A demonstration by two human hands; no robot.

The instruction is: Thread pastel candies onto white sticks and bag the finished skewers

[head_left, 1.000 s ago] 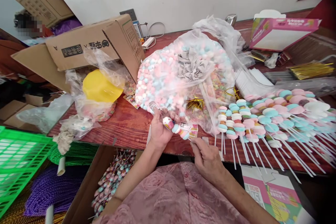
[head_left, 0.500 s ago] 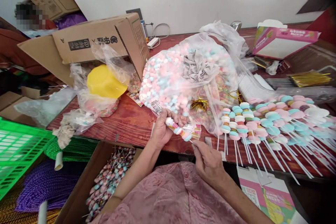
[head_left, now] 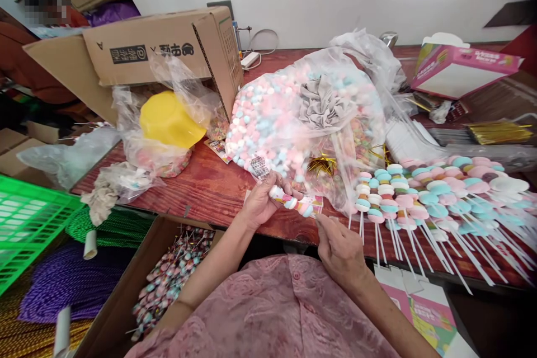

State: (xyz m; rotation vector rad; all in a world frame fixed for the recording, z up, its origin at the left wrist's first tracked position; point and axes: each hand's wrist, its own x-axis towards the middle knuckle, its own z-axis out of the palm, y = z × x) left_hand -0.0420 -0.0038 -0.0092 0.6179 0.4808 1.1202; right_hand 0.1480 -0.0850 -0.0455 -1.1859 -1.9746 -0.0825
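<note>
A marshmallow candy skewer (head_left: 293, 203) in pink, white, blue and orange lies slantwise between my two hands, above the table's front edge. My left hand (head_left: 262, 201) is closed around its upper left end, which has a printed pattern like a wrapper. Lower down, my right hand (head_left: 340, 246) pinches the stick end with thumb and fingers. Just behind my left hand stands a big clear bag of pastel marshmallows (head_left: 264, 117) with a printed label. To the right, many finished-looking candy skewers (head_left: 390, 196) are piled, their white sticks pointing over the edge.
A cardboard box (head_left: 159, 50) and a yellow bowl-like piece (head_left: 168, 120) in plastic stand at left on the red-brown table (head_left: 201, 190). Below are a carton of wrapped skewers (head_left: 176, 268), purple twisted strands (head_left: 75, 285) and a green basket (head_left: 33, 229). Another person (head_left: 29, 61) is at far left.
The view has shifted slightly. My hands and the skewer sit a little further right in the picture, and both hands keep hold of it.
</note>
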